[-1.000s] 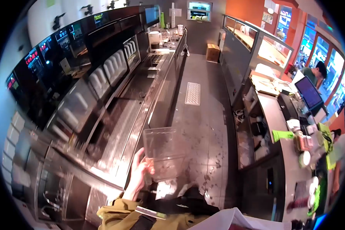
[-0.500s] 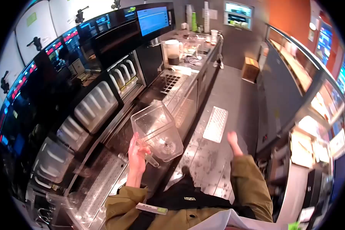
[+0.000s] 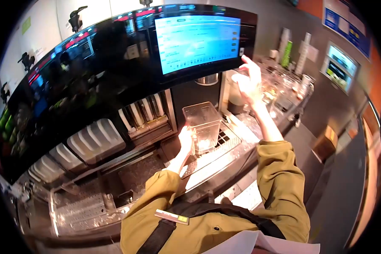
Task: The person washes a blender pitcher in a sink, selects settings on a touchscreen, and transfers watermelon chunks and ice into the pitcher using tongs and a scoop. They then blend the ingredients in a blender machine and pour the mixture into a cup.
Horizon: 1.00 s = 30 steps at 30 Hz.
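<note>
A clear, empty-looking plastic container (image 3: pixel 204 122) stands upright over the black drain grid (image 3: pixel 224 137), with my left hand (image 3: pixel 186 139) closed on its left side. Whether its base rests on the grid I cannot tell. My right hand (image 3: pixel 250 80) is raised near the lower right corner of the lit blue screen (image 3: pixel 199 40), fingers apart and holding nothing. Behind that hand is a pale pitcher (image 3: pixel 235 95), partly hidden. A metal spout (image 3: pixel 207 79) shows under the screen.
White-handled bins (image 3: pixel 96 142) line the black panel at the left. Below them are a sink (image 3: pixel 135 173) and a perforated metal tray (image 3: pixel 78 209). Cup stacks (image 3: pixel 287 54) and clear vessels stand at the back right. A cardboard box (image 3: pixel 326 142) is on the floor.
The view has turned left and come closer to the screen. My left hand has brought the container, now upright, to the drain grid. My right hand has risen from low down to the screen's corner.
</note>
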Motion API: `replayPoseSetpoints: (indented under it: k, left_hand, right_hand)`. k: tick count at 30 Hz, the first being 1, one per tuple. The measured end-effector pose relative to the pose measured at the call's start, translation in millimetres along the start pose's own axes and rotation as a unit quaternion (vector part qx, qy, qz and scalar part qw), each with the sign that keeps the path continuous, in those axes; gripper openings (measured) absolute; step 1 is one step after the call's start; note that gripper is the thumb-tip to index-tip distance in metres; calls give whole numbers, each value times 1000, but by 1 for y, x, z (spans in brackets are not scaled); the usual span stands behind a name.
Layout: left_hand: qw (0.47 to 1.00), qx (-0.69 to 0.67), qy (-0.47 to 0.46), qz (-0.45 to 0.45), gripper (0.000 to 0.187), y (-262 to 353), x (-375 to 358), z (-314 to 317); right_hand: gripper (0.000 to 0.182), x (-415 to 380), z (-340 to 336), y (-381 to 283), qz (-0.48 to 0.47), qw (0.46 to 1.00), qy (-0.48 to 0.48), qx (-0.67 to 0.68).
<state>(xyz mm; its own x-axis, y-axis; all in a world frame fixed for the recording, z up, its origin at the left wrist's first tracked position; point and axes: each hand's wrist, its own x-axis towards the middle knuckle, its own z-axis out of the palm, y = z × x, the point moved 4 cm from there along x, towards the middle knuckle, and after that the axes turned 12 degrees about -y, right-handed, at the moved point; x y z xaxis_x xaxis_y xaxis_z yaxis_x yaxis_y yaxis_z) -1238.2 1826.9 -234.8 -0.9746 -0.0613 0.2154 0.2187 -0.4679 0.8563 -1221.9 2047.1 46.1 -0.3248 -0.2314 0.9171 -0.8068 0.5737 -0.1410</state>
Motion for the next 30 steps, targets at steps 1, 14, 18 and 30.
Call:
replayPoseSetpoints:
  k: [1,14,18,30]
  left_hand:
    - [998,-1,51,47,12,-15,14,1]
    - [913,205,312,164,27,-74,67,28]
    - [907,192,349,137,31,-70,63,32]
    - [853,355,368,104,21,-82,74,35]
  right_hand:
    - [20,12,3,12,-29,1000,2,4]
    - [15,80,20,114,-184,981,41,51]
    - [16,85,26,115,-177,981,52,60]
    - [13,52,41,79,-223,966,-20,130]
